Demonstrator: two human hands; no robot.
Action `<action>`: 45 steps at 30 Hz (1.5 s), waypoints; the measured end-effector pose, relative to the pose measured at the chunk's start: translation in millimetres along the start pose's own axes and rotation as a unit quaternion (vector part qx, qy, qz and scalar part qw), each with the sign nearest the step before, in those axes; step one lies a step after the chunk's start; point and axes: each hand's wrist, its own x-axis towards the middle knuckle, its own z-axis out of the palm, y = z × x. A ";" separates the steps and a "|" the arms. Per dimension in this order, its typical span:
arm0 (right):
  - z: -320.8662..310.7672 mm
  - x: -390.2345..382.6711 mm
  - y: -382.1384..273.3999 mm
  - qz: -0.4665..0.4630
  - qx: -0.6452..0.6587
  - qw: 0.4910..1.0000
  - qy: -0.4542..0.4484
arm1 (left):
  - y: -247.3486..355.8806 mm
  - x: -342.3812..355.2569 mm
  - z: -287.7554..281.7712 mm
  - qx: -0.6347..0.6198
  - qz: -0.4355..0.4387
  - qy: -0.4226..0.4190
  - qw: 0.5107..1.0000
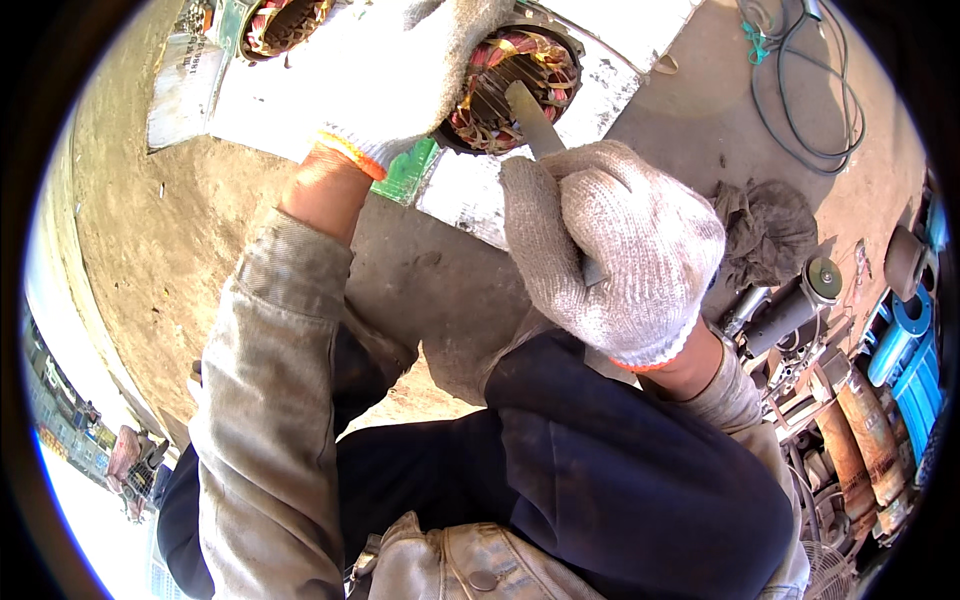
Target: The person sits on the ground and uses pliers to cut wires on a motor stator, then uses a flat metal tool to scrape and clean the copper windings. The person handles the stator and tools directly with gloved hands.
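Observation:
A round motor stator (568, 85) with red and yellow windings lies open end up at the top, on a white, worn sheet. My right hand (630, 235), in a knitted white glove, is closed round a flat metal blade (537, 122). The blade's rounded tip reaches into the stator's opening, over the windings. At the stator's left side is my left hand (425, 75), gloved too and washed out by glare. Its fingers run toward the upper edge, and I cannot see what they do. Another wound stator (283, 27) sits at the upper left, partly cut off.
The white sheet (465, 205) has a green patch (408, 172) near my left wrist. A dark cable (790, 125) coils on the floor at the upper right. Below it lie a dark rag (775, 225), a cylindrical power tool (790, 310), rusty cylinders (865, 425) and blue metal parts (912, 370).

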 end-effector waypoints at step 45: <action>20.0 8.5 22.5 0.049 0.062 0.996 0.042 | 9.6 1.8 -6.0 -0.062 -0.071 -0.043 0.995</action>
